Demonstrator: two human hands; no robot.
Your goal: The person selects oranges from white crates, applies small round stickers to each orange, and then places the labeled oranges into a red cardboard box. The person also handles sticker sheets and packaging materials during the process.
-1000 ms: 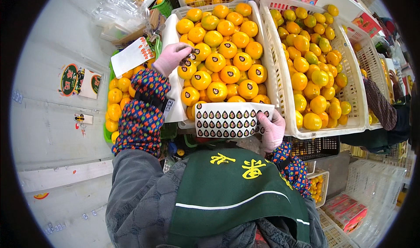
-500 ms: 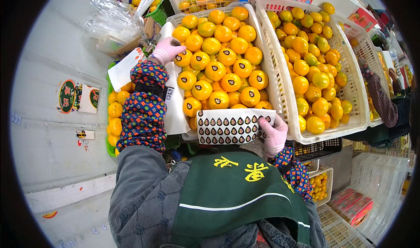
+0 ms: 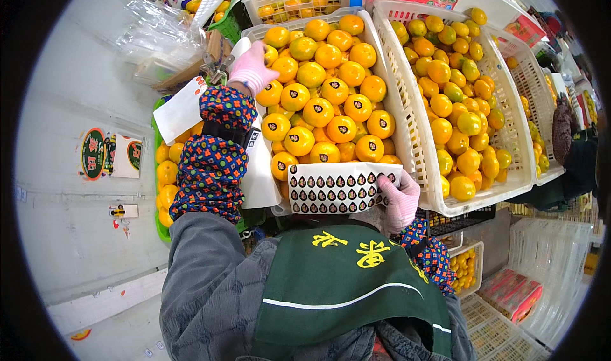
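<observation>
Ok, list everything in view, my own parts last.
Rectangular plastic crate: one, white, centre
Round stickered citrus fruits: about a dozen, orange, its near half
Plain round citrus fruits: many, orange to greenish, elsewhere in crates
Slatted plastic crate: one, white, right
Plastic fruit crate: one, green, left
Paper sticker sheet: one, white, centre crate's near end
Paper sheet with red stickers: one, white, over green crate
Plastic bags: a heap, clear, upper left
Cardboard cartons: several, red, right side
Co-worker's sleeve: one, dark, right edge
Cloth apron: one, dark green, below centre
Left hand: one, pink-gloved, centre crate's left side
Right hand: one, pink-gloved, gripping sticker sheet
</observation>
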